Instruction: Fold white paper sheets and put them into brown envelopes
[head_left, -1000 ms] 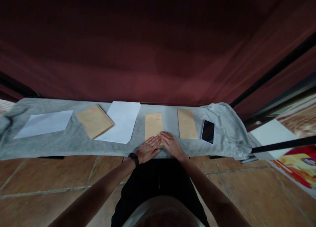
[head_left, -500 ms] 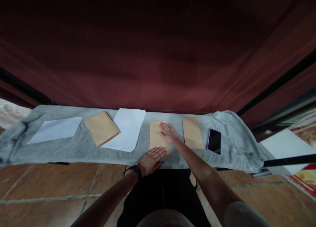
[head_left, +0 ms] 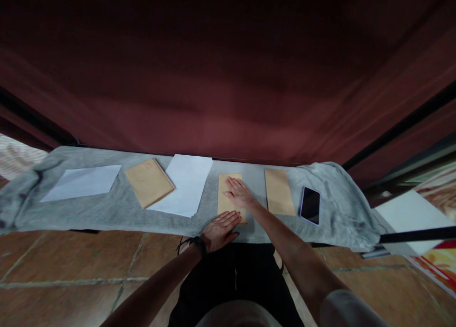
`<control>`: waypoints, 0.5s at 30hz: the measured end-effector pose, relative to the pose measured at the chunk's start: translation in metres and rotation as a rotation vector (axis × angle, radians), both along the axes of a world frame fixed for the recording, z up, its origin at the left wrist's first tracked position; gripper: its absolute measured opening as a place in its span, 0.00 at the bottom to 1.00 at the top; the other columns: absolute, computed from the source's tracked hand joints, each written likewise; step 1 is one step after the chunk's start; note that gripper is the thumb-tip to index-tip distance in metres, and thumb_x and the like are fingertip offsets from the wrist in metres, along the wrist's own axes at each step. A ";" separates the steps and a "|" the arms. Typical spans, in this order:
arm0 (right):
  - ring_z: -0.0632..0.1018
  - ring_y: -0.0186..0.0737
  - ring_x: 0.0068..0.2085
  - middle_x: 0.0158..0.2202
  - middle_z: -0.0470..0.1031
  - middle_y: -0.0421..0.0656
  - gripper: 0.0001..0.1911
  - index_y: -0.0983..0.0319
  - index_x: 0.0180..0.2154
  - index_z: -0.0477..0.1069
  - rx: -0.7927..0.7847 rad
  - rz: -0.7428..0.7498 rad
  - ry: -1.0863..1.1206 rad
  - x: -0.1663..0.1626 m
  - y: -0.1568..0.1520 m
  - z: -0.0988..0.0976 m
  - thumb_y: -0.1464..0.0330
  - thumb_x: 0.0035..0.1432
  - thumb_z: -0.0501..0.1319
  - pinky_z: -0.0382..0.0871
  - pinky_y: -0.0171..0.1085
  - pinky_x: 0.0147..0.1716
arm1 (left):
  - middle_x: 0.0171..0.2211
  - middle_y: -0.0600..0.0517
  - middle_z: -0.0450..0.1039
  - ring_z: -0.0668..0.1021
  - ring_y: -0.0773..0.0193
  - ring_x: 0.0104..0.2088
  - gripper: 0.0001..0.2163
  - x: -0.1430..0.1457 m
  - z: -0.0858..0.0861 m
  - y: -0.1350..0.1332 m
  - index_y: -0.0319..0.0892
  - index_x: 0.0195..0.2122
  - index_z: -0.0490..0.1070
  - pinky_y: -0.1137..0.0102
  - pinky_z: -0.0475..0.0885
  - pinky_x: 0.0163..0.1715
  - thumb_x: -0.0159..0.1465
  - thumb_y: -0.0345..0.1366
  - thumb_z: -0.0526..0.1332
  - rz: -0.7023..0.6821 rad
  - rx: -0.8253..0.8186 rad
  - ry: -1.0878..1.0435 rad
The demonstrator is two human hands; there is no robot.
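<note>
A brown envelope [head_left: 225, 198] lies upright on the grey cloth [head_left: 107, 213] right in front of me. My right hand [head_left: 238, 193] rests flat and open on the envelope's upper half, fingers stretched out. My left hand [head_left: 220, 229], with a black band at the wrist, lies flat and open on the envelope's near end, fingertips pointing right. To the right a second brown envelope [head_left: 279, 191] lies apart from both hands.
A dark phone [head_left: 309, 205] lies at the right of the cloth. To the left are white sheets [head_left: 187, 184], a stack of brown envelopes [head_left: 148, 182] and a white envelope [head_left: 82, 182]. A dark red curtain hangs behind. The floor is tiled.
My right hand slid from the envelope's near end up onto its upper half. My left hand stayed at the near end. The camera shifted slightly.
</note>
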State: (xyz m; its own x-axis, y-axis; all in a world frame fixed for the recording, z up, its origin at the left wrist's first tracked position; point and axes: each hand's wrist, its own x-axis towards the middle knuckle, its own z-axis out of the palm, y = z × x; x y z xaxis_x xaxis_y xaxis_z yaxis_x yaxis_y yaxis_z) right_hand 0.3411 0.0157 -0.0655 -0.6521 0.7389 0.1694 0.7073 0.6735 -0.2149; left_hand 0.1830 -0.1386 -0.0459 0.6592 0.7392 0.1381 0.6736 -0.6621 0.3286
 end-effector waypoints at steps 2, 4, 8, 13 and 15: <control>0.58 0.44 0.71 0.71 0.53 0.50 0.29 0.64 0.69 0.55 0.001 0.041 0.003 -0.005 -0.005 0.003 0.59 0.72 0.51 0.47 0.49 0.71 | 0.69 0.47 0.59 0.61 0.59 0.69 0.26 0.000 0.000 0.000 0.45 0.69 0.56 0.59 0.58 0.68 0.72 0.47 0.52 -0.006 0.003 0.000; 0.59 0.43 0.70 0.71 0.55 0.47 0.29 0.61 0.68 0.56 -0.006 0.080 0.000 -0.009 -0.012 0.006 0.59 0.71 0.51 0.46 0.49 0.71 | 0.69 0.47 0.59 0.62 0.59 0.69 0.26 0.000 -0.001 0.000 0.46 0.69 0.57 0.58 0.58 0.68 0.72 0.47 0.52 -0.007 0.009 -0.007; 0.57 0.40 0.71 0.71 0.54 0.42 0.28 0.57 0.69 0.54 -0.066 0.103 -0.032 -0.014 -0.027 0.010 0.59 0.72 0.50 0.42 0.49 0.72 | 0.66 0.48 0.65 0.66 0.58 0.66 0.25 -0.001 -0.006 0.000 0.47 0.67 0.60 0.57 0.59 0.68 0.72 0.47 0.52 0.014 0.016 -0.018; 0.56 0.39 0.71 0.71 0.54 0.39 0.26 0.53 0.69 0.56 -0.156 0.127 -0.022 -0.010 -0.051 0.007 0.59 0.73 0.48 0.44 0.47 0.72 | 0.61 0.49 0.72 0.71 0.57 0.62 0.22 0.000 -0.010 -0.002 0.50 0.64 0.65 0.56 0.62 0.66 0.71 0.46 0.54 0.059 0.003 -0.040; 0.57 0.38 0.71 0.71 0.56 0.38 0.25 0.53 0.68 0.57 -0.176 0.178 0.002 -0.004 -0.061 0.005 0.59 0.74 0.47 0.44 0.46 0.72 | 0.58 0.50 0.74 0.73 0.57 0.61 0.20 0.001 -0.009 -0.003 0.50 0.62 0.68 0.56 0.63 0.65 0.70 0.45 0.55 0.076 -0.006 -0.059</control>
State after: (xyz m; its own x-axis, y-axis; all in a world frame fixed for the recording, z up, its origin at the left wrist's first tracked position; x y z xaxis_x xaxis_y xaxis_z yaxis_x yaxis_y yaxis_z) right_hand 0.3367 -0.0450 -0.0608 -0.7745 0.6306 0.0496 0.5803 0.7395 -0.3411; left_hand 0.1838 -0.1416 -0.0547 0.5919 0.7878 0.1703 0.7013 -0.6076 0.3728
